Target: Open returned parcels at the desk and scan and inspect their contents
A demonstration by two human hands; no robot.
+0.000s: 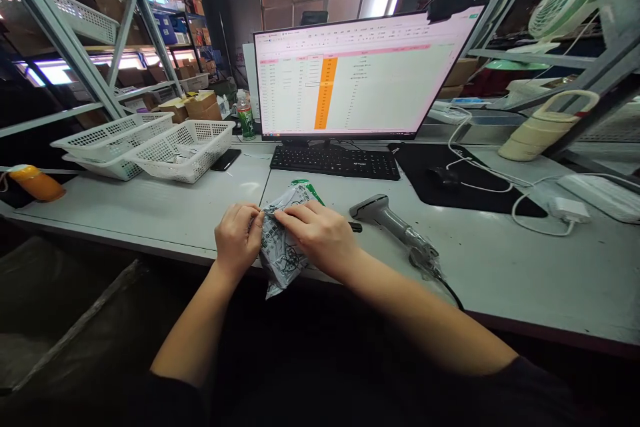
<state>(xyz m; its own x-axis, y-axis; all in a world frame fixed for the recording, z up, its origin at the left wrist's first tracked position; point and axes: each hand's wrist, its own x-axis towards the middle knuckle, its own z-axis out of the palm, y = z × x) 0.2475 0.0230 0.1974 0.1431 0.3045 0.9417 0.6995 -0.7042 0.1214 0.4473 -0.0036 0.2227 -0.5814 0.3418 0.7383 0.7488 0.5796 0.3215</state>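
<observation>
A grey plastic mailing bag (pixel 287 259) with dark print and a green patch at its top end lies over the front edge of the desk. My left hand (pixel 239 235) pinches its left edge near the middle. Close beside it, my right hand (pixel 320 235) grips the same bag from above, fingertips almost meeting the left ones. Just right of my right hand, a short black object (pixel 356 227) sticks out, mostly hidden. A grey barcode scanner (pixel 393 221) wrapped in clear plastic rests to the right.
Behind the bag are a black keyboard (pixel 335 161) and a monitor (pixel 360 80) showing a spreadsheet. White baskets (pixel 187 153) and a phone (pixel 226 160) stand left. A mouse (pixel 444 177) on a black mat (pixel 480 195), white cables and a cream cup carrier (pixel 537 130) lie right.
</observation>
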